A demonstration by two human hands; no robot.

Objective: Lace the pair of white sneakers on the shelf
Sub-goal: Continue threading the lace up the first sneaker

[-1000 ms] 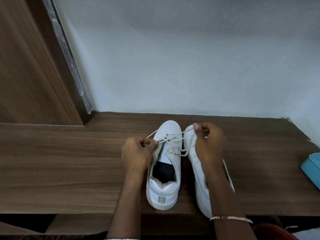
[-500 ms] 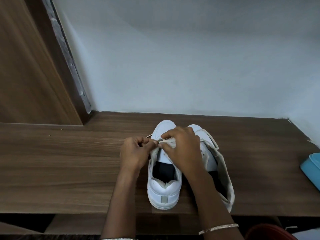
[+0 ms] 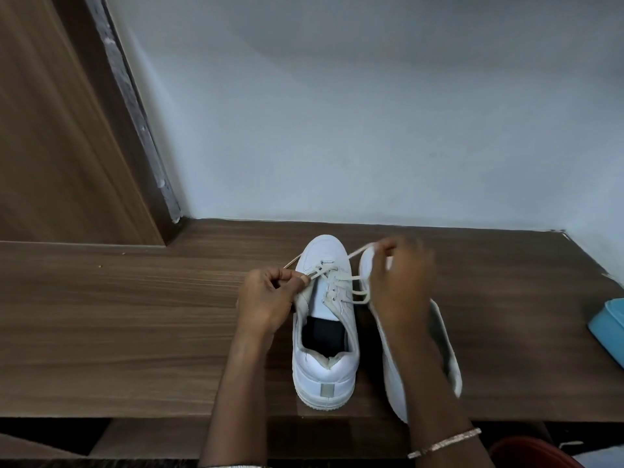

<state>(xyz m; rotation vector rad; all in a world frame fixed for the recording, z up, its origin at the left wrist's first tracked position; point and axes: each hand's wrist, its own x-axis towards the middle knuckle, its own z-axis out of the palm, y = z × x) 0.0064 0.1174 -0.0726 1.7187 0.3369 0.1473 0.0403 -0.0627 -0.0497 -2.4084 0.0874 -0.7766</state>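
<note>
Half a second ago the right hand (image 3: 400, 285) lay across the throat of the left shoe; now it has swung out to the right and back, drawing the lace (image 3: 359, 253) through behind it, and it shows blurred with the motion. The wooden shelf (image 3: 135, 332) runs along a pale wall, and both white sneakers stand on it near the front edge, toes to the wall. The left shoe (image 3: 326, 332) sits upright with only its lower eyelets crossed; the right shoe (image 3: 449, 349) lies just beside it, mostly hidden by the right forearm, and whether it is laced cannot be told. A blue box (image 3: 607, 325) shows at the far right edge. The left hand (image 3: 270, 298) is curled shut, thumb and forefinger pinching one lace end beside the shoe's left eyelets. The right hand's fingers are closed on the other end, though blur hides the exact grip. To do this pull well, I judge both ends should come taut evenly, the slack loops at the right eyelets drawn flat before the next crossing.
</note>
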